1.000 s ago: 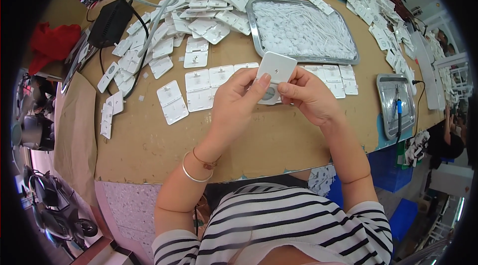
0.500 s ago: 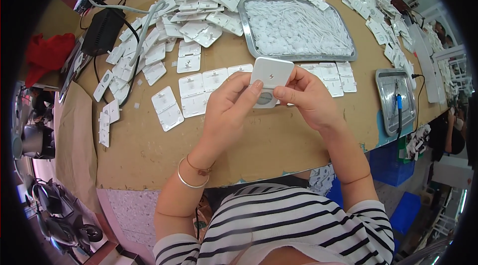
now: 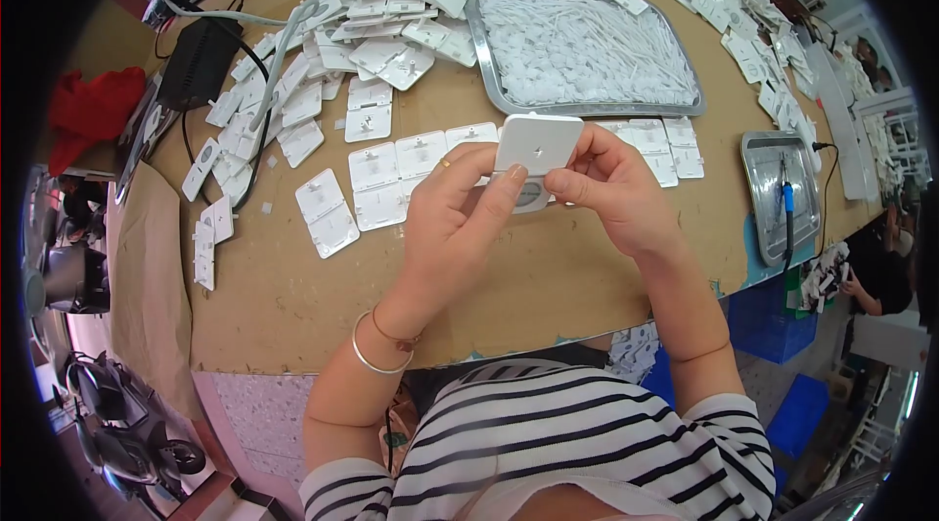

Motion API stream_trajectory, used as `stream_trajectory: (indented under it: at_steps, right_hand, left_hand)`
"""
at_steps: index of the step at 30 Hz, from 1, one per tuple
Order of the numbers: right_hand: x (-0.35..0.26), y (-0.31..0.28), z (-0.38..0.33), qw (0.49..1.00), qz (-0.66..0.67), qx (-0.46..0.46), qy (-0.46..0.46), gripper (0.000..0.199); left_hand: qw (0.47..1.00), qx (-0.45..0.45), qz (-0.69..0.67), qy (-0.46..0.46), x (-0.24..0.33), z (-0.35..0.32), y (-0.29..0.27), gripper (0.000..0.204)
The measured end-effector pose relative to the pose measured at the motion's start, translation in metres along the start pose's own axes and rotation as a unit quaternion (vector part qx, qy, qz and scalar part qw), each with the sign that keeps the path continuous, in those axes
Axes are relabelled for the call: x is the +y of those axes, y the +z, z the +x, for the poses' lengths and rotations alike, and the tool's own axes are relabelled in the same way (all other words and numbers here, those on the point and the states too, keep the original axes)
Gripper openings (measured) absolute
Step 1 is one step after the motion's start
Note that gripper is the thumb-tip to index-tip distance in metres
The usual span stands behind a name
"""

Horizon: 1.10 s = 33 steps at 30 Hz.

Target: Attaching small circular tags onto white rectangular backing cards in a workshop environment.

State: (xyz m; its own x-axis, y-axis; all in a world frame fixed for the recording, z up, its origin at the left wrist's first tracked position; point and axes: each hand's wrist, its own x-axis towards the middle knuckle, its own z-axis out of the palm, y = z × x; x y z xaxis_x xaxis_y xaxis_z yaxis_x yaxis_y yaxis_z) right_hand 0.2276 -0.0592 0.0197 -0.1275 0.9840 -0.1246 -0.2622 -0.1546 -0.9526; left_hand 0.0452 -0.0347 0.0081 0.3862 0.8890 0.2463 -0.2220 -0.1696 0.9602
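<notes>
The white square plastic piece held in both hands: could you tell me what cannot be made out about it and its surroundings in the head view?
- The white square piece: its underside faces away, and the second part behind it is mostly covered by the left hand and right hand.
- The metal tray: its small white contents are too fine to identify.
- The small steel tray holds a blue-handled tool; its tip is too small to read.

Brown tabletop under the grip, bare just below it. Beyond the grip sits a metal tray of small white pieces; left of the grip, white plastic plates lie scattered. Far left, a black box with cables. Right of the grip, a smaller tray.
</notes>
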Motion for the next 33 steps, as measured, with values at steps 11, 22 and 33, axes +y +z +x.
stream_trajectory:
  at_steps: [11,22,33]
  right_hand:
    - [0.002,-0.001,0.0,1.0,0.007,0.001,0.008,0.016]
    - [0.015,0.016,-0.005,0.986,-0.095,0.056,-0.123,0.018]
    - [-0.009,-0.024,0.096,0.879,-0.444,0.127,-0.116,0.012]
  left_hand:
    - [1.0,0.013,-0.017,-0.01,0.0,-0.001,0.002,0.016]
    - [0.971,0.07,0.208,0.095,-0.005,-0.008,0.007,0.016]
    - [0.981,0.163,-0.029,-0.097,0.0,0.012,-0.015,0.025]
